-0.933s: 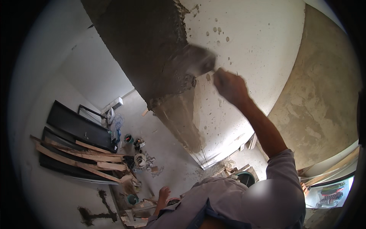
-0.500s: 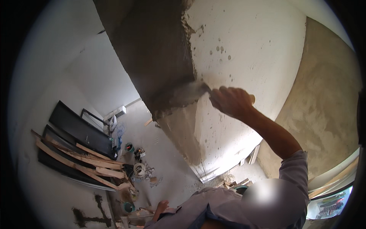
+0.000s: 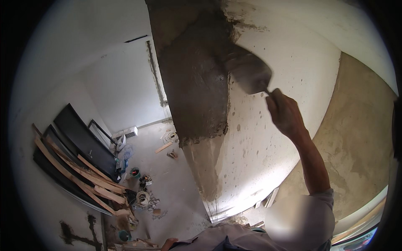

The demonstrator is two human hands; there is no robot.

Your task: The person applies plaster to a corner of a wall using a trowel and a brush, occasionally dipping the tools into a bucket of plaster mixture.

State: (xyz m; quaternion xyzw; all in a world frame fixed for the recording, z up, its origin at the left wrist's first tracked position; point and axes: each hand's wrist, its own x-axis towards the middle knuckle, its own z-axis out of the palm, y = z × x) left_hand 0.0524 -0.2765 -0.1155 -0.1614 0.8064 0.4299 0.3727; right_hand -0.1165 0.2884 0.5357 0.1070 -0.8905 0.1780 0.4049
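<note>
Head view: my right hand [image 3: 287, 111], nearer the dark plaster [image 3: 192, 92], grips the trowel [image 3: 252, 72], its long axis slanting up-left; my left hand's [image 3: 169, 243] state I can't tell.

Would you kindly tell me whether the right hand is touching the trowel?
Touching: the head view shows the right hand closed around the handle end of the trowel.

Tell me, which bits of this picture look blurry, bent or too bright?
In the head view, the trowel held in the right hand looks smeared; in the same view, glare whitens the lower white wall, the boards at left bow with the fisheye lens, and the sleeve fades into a blurred patch.
</note>
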